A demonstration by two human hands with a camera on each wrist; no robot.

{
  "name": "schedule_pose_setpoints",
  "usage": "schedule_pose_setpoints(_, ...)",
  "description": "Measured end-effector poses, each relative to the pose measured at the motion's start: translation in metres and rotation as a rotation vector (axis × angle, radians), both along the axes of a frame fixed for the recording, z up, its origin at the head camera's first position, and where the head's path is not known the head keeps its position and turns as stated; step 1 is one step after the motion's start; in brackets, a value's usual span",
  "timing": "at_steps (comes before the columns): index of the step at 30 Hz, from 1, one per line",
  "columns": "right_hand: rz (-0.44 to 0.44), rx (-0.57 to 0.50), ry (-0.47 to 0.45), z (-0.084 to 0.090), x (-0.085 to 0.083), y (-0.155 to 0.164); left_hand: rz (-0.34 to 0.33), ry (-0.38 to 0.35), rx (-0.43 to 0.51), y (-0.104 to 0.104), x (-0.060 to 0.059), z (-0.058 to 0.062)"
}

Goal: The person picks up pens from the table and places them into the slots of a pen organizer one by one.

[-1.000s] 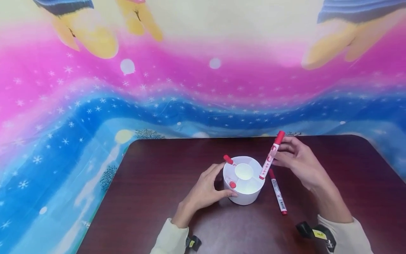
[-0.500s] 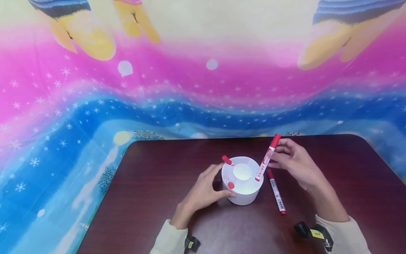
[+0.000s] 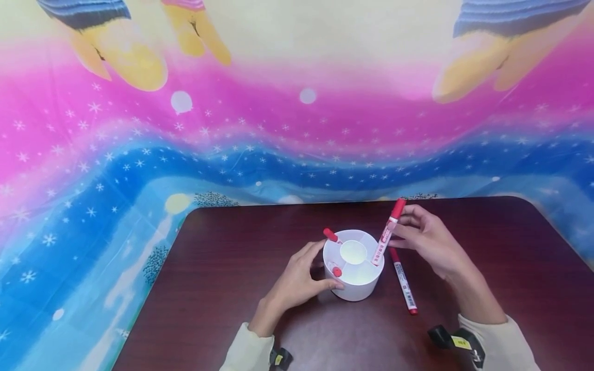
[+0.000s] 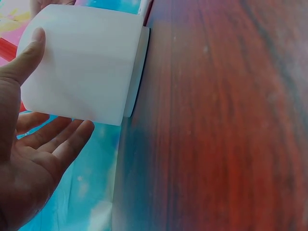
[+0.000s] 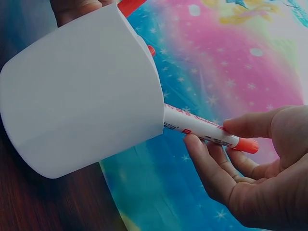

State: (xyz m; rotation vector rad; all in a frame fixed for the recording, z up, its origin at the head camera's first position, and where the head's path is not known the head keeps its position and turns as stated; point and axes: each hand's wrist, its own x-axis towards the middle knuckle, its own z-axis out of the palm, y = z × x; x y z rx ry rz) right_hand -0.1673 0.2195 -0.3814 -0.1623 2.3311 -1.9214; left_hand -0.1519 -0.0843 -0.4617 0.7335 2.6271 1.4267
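Currently, head and both wrist views logged:
Landmark: white round pen holder (image 3: 353,268), upright on the dark wood surface (image 3: 223,288), with a round middle well and compartments around it.
Left hand: left hand (image 3: 297,281) is on the holder's left wall; thumb (image 4: 26,55) lies against the near side of the wall, the other fingers (image 4: 57,139) are spread, nearly straight, round the far side. It braces the holder with a wide grasp, not a closed fist.
Right hand: right hand (image 3: 429,239) is just right of the holder, thumb and fingertips pinching the upper barrel of a red marker (image 3: 386,233) below its cap.
Held marker: tilted, red cap up and leaning away to the right of the holder; lower end is inside the holder's right-hand compartment, over the rim. Right wrist view shows the barrel (image 5: 197,126) entering behind the holder's wall (image 5: 82,96). Whether the tip touches the bottom cannot be told.
Markers in holder: one red-capped marker (image 3: 330,235) sticks out at the holder's back left; a second red cap (image 3: 337,271) shows in the front-left compartment.
Loose marker: another red marker (image 3: 402,282) lies flat on the surface just right of the holder, under the right hand, not touching the holder.
Backdrop: pink and blue starred cloth (image 3: 139,154) behind the holder, beyond the surface's far edge.
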Motion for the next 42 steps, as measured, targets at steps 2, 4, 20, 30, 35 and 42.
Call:
schedule_pose_setpoints(2,0.004,0.001,-0.002,0.000,0.000,-0.001,0.000,-0.011,0.008,0.000,0.000,0.000)
schedule_pose_setpoints(4,0.006,0.000,-0.004,0.000,0.000,-0.001,0.000,-0.013,0.010,0.000,0.000,0.001)
schedule_pose_setpoints(20,0.011,0.030,-0.029,-0.003,0.001,-0.006,-0.005,-0.003,0.025,0.000,0.000,0.000)
schedule_pose_setpoints(30,0.008,0.004,-0.012,-0.004,0.001,-0.010,-0.009,-0.003,0.040,0.000,0.000,0.002)
schedule_pose_setpoints(35,0.006,0.031,0.003,-0.005,0.001,-0.011,-0.009,-0.007,0.043,0.000,0.001,0.002)
schedule_pose_setpoints(42,0.007,0.064,0.013,-0.008,0.001,-0.013,-0.006,0.003,0.035,0.001,0.001,0.001)
